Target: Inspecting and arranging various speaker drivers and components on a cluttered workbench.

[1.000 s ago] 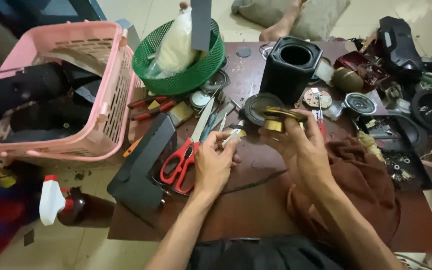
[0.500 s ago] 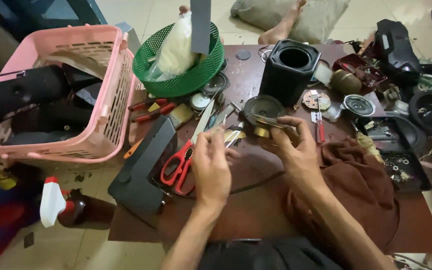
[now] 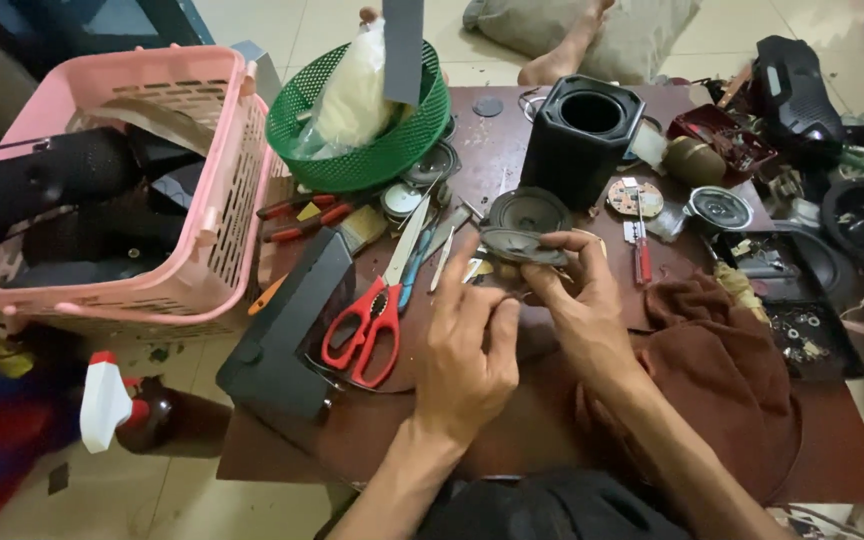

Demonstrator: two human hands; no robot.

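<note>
In the head view, the right hand [image 3: 577, 300] pinches a small dark speaker cone [image 3: 522, 245] by its rim just above the brown surface [image 3: 512, 130], the left hand [image 3: 467, 350] curled beside it holding nothing visible; it looks light, thin and easily dented, best gripped at the stiffer edge.

Single head-worn view, looking steeply down and slightly forward over a low brown table [image 3: 512, 150], close enough that both forearms fill the lower centre. Left hand [image 3: 467, 350] and right hand [image 3: 582, 300] sit mid-frame. Pink basket [image 3: 222, 200] runs off the left edge, floor tiles along the top (wide lens, edges bend). No second view.
</note>
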